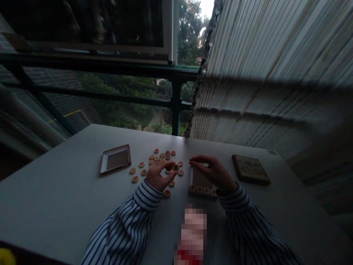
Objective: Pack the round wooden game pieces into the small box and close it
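My left hand (159, 176) is closed, pinching a round wooden Chinese chess piece (175, 167) with a dark character between thumb and fingers. The piece is held up above the white table, its marked face towards me. My right hand (212, 171) hovers over a shallow open box (200, 176), its thumb and index finger stretched out to the left, with no piece visible between them. A row of several chess pieces (203, 190) lies along the near side inside that box; the right wrist covers its right part. Around my left hand are scattered loose pieces (135, 179), some red-marked, some blank side up.
An empty-looking shallow lid or tray (116, 160) lies on the left of the table (68, 184). A printed flat box (250, 169) rests on the right. Behind the table stand a green railing (176, 92) and a striped curtain (264, 73). A blurred patch covers the front centre.
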Tool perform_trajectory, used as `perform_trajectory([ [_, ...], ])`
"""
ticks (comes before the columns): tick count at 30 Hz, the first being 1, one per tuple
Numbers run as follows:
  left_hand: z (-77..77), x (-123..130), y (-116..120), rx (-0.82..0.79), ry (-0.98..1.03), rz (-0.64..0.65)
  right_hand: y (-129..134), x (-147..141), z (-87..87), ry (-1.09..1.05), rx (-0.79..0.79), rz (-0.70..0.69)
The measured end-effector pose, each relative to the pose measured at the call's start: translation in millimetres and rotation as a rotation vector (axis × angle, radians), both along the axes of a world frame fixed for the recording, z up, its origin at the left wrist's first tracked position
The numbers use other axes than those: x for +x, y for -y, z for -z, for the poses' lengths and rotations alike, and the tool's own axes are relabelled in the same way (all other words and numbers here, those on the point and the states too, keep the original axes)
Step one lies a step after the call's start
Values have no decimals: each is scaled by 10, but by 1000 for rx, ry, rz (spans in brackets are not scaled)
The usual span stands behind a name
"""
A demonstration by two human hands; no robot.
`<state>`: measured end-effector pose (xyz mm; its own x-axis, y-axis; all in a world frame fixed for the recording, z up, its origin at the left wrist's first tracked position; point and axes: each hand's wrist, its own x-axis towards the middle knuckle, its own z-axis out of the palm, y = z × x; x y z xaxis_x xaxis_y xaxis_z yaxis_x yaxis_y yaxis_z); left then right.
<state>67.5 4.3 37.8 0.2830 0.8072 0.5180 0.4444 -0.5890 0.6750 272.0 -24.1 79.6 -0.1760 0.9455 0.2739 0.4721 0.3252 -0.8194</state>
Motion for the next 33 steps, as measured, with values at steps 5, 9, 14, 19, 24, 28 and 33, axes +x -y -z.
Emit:
perform_trajectory([
  [5, 1, 198, -35, -188, 149, 65, -10, 34, 83, 51, 27, -32],
  [9, 101, 349, -45, -442, 383, 169, -10, 57, 117, 102, 32, -62],
  [14, 265, 462, 43, -660, 616, 239, -17, 79, 151, 195, 10, -61],
  [19, 299, 485, 127, -700, 642, 232, -22, 73, 181, 237, -28, -103],
  [24, 319, 483, 140, -660, 609, 156, -18, 66, 198, 226, -101, -144],
  [28, 354, 489, 136, -639, 617, 132, -20, 61, 210, 216, -121, -158],
  [33, 386, 499, 130, -631, 632, 121, -28, 54, 235, 210, -128, -152],
])
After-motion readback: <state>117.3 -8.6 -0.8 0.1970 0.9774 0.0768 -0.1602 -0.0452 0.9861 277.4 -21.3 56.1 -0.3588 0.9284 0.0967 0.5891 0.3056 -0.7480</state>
